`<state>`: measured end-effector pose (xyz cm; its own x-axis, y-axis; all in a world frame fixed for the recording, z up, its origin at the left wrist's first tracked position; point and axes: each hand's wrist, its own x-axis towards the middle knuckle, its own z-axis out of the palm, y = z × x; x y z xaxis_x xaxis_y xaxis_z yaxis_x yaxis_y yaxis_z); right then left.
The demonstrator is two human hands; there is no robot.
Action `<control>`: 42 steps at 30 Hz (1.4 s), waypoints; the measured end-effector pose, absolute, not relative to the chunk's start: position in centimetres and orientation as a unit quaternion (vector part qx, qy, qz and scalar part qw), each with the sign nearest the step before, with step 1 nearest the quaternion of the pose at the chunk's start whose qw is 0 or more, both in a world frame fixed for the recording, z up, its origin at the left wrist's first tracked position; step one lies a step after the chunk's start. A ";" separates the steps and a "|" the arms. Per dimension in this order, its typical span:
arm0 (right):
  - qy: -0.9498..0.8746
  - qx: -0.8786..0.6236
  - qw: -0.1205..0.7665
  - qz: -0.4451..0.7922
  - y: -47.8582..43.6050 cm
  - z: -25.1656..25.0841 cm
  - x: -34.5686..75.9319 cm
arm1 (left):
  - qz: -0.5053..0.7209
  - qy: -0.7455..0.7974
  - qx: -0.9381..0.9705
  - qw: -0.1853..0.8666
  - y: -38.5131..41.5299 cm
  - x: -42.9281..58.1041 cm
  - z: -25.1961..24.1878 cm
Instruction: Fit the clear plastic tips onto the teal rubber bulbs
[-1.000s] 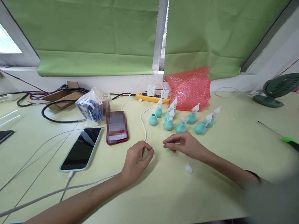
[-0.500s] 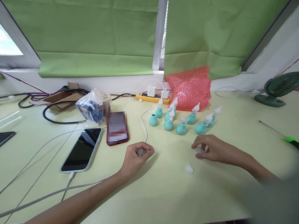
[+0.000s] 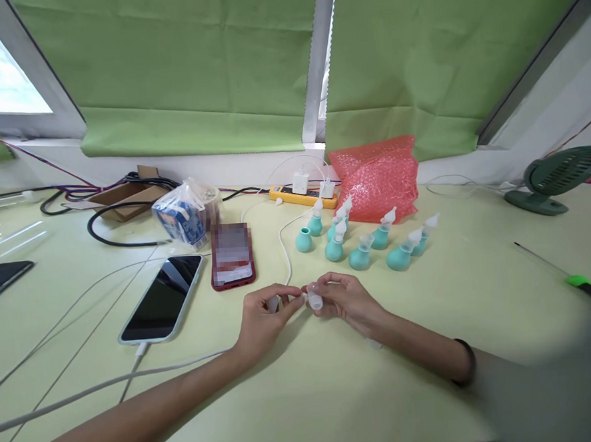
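Note:
My left hand (image 3: 265, 316) rests on the pale green table (image 3: 311, 393), its fingers pinched on a small clear plastic piece. Touching it from the right, my right hand (image 3: 344, 301) pinches a small clear plastic cap (image 3: 314, 298) at its fingertips. The two hands meet in front of a group of several teal rubber bulbs with clear nozzles (image 3: 360, 254). One bare teal bulb (image 3: 303, 240) stands at the left of that group. A white cable (image 3: 285, 255) runs down to my left hand.
A black phone (image 3: 163, 297) on a charging cable and a red phone (image 3: 231, 255) lie to the left. Behind are a bagged carton (image 3: 185, 213), a yellow power strip (image 3: 301, 194), a pink bubble-wrap bag (image 3: 375, 176), and a green fan (image 3: 556, 177) and screwdriver (image 3: 559, 268) at the right.
My right hand went right to pick up a clear cap near the bulbs, then came back left and now meets my left hand. The left hand stayed in place.

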<state>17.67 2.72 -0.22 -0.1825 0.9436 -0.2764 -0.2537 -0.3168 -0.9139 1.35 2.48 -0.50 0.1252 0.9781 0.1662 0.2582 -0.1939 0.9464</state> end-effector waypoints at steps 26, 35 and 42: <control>-0.501 -0.456 0.386 0.627 2.8 -0.1 17.7 | 0.472 0.465 0.622 0.418 3.0 1.2 -0.7; -0.510 -0.424 0.373 0.649 2.8 -0.4 18.0 | 0.463 0.426 0.646 0.432 2.7 1.2 -0.4; -0.522 -0.397 0.385 0.649 3.1 -0.8 18.0 | 0.457 0.417 0.649 0.443 2.7 1.2 -0.1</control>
